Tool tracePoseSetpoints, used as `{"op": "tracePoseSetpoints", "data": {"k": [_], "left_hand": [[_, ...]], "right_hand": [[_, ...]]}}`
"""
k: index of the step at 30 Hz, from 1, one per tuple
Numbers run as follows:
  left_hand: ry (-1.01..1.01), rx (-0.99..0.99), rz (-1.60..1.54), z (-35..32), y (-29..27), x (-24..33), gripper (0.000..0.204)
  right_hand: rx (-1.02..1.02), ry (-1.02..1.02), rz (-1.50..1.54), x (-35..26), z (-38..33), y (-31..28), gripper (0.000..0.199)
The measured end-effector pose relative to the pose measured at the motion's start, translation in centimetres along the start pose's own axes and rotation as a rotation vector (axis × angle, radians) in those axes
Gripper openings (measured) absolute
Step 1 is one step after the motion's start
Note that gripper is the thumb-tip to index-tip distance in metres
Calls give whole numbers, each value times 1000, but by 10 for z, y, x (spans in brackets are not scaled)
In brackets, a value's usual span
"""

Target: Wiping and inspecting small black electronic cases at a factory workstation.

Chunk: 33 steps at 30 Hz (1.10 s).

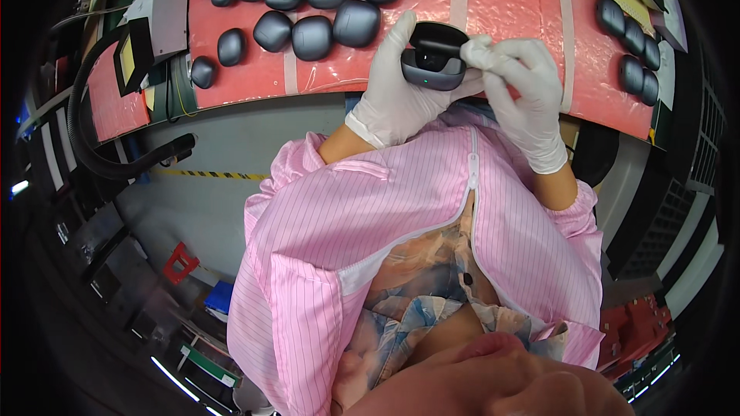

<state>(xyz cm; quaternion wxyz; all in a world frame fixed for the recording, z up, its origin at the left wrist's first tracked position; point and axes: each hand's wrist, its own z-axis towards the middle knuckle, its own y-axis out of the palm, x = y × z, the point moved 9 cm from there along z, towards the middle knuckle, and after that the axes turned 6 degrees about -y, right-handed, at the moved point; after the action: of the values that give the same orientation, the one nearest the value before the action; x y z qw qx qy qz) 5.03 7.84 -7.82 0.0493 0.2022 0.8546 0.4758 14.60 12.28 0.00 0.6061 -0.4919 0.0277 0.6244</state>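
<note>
An open earbud charging case, dark grey with a small green light on its front, rests in my white-gloved left hand. The fingers curl around its left side and under it, and its black lid stands raised. Inside the case a glossy black earbud shows in part. My right hand, also gloved in white, is closed in a pinch at the right edge of the lid. Whatever those fingertips may hold is hidden by the glove.
Several closed dark cases lie in rows on the pink-covered table, with another group at the right. A grey box-shaped device and a black flexible hose stand at the left. A red stool sits on the floor.
</note>
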Motion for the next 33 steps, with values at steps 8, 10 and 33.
{"op": "tracePoseSetpoints", "data": {"k": [8, 10, 33], "left_hand": [[-77, -138, 18, -2, 13, -7, 84], [-40, -80, 44, -4, 11, -5, 82], [756, -59, 947, -40, 34, 44, 93]], "right_hand": [[205, 28, 126, -3, -7, -24, 28], [208, 57, 162, -7, -8, -25, 29], [23, 782, 755, 20, -19, 14, 13]]}}
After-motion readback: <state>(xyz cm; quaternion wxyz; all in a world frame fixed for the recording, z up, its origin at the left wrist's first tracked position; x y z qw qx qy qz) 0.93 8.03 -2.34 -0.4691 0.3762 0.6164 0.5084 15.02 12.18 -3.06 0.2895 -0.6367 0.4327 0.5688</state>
